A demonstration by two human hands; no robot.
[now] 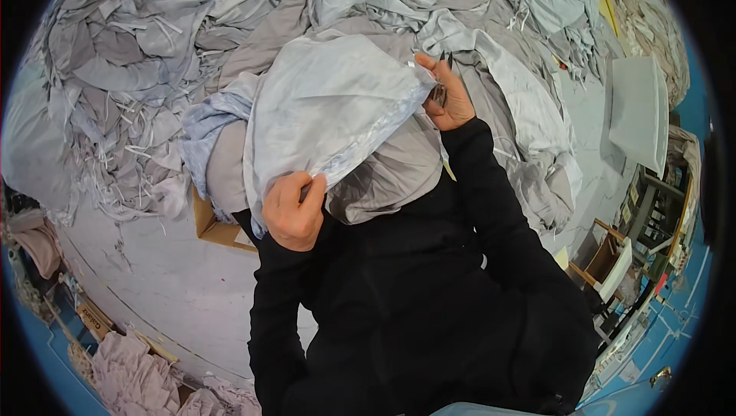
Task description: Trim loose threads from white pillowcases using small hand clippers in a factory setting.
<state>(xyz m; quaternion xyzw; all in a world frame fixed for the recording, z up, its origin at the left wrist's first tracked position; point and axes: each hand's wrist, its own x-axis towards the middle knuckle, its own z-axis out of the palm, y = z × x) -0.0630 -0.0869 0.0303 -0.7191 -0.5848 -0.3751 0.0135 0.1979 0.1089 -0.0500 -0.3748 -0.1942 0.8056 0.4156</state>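
As I logged it, pale cloth (330,98) lay before the black top (429,301): likely light, soft, slippery; best held by its edge, where left grip (293,213) and right grip (452,98) were clamped.

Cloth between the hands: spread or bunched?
Spread: the cloth's edge runs nearly straight from left hand to right hand.

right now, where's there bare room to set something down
Largest: white surface left of the left sleeve, below the grey fabric heap and cardboard box. A narrower strip runs between the whitish fabric and white bin at right. Crowded: the heaped far side, and the middle, where left hand and right hand hold pale-blue cloth.
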